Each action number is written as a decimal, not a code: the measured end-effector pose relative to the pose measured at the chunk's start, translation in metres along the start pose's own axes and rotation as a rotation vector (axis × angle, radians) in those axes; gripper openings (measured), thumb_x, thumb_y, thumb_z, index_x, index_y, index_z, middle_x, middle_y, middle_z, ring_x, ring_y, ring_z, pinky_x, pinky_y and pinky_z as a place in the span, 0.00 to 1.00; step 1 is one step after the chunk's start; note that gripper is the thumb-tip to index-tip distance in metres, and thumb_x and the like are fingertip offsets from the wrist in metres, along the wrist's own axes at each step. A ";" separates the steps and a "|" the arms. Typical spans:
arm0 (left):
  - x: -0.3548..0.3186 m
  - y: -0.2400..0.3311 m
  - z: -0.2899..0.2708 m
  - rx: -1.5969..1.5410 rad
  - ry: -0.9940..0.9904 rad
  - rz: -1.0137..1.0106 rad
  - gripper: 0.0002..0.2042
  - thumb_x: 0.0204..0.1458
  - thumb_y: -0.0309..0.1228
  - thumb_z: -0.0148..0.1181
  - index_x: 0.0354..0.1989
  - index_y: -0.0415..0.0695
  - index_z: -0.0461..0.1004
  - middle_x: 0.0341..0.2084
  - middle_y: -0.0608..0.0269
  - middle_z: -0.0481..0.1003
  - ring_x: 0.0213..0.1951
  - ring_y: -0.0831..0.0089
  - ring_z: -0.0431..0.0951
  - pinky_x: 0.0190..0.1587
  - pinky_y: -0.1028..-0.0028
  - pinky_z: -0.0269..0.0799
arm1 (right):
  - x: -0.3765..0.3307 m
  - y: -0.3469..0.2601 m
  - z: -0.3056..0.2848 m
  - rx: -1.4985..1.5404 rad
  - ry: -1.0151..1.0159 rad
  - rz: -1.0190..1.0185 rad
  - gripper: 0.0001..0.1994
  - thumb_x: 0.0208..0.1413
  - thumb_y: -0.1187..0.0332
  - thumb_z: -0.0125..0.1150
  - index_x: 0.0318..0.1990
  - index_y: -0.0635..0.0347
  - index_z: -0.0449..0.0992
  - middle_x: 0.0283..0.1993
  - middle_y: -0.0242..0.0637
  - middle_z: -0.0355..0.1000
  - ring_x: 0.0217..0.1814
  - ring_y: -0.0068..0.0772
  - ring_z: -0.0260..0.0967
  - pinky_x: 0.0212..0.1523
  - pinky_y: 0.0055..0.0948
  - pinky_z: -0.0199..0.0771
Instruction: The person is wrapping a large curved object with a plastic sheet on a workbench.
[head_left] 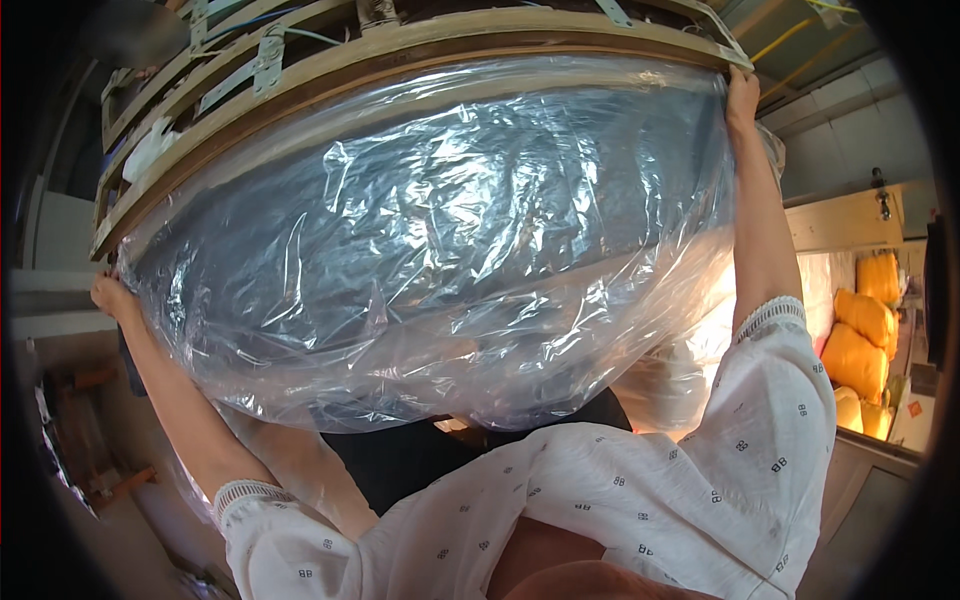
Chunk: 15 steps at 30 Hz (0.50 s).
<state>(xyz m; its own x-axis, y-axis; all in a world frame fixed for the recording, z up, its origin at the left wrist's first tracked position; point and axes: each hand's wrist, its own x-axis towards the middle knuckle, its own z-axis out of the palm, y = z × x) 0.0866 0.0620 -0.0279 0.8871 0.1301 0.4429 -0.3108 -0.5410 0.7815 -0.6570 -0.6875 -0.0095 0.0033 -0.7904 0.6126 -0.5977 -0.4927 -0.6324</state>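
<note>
Clear plastic [430, 215] along wooden frame [400, 46]

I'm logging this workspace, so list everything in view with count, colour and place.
Wooden frame: one, brown, top
Metal brackets: several, grey, on frame
Plastic sheet: one, clear, centre
Panel: one, dark grey, under plastic
Bundles: several, orange-yellow, right
Board: one, cream, right
Background, left: too dim to itemise
Trousers, apparently: one pair, black, below plastic
Shirt: one, white, patterned, bottom
Left hand: one, bare, frame's left end
Right hand: one, bare, frame's right end
</note>
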 end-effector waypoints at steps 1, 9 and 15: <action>-0.004 0.006 0.007 -0.163 0.037 -0.157 0.18 0.49 0.35 0.46 0.37 0.30 0.73 0.30 0.53 0.75 0.32 0.67 0.73 0.39 0.71 0.66 | 0.000 0.000 -0.007 0.042 -0.015 0.006 0.21 0.48 0.56 0.54 0.33 0.72 0.73 0.38 0.57 0.71 0.42 0.51 0.68 0.45 0.38 0.63; -0.038 0.036 -0.007 0.065 -0.364 0.063 0.20 0.51 0.42 0.50 0.44 0.38 0.73 0.39 0.52 0.74 0.44 0.69 0.71 0.50 0.73 0.61 | -0.021 -0.021 -0.039 0.510 -0.184 0.331 0.19 0.55 0.55 0.46 0.30 0.67 0.68 0.27 0.43 0.64 0.33 0.33 0.61 0.38 0.30 0.60; 0.007 0.036 -0.175 0.210 -0.183 -0.169 0.19 0.47 0.40 0.54 0.43 0.41 0.74 0.37 0.54 0.75 0.39 0.62 0.74 0.43 0.64 0.69 | -0.115 -0.087 -0.131 -0.437 -0.455 -0.478 0.17 0.52 0.54 0.50 0.40 0.58 0.70 0.43 0.41 0.67 0.48 0.41 0.63 0.49 0.38 0.59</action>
<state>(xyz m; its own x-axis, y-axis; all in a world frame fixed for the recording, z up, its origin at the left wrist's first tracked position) 0.0217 0.1891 0.0806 0.9726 0.0913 0.2137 -0.0940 -0.6866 0.7210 -0.7108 -0.5065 0.0372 0.6099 -0.6472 0.4573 -0.7097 -0.7029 -0.0482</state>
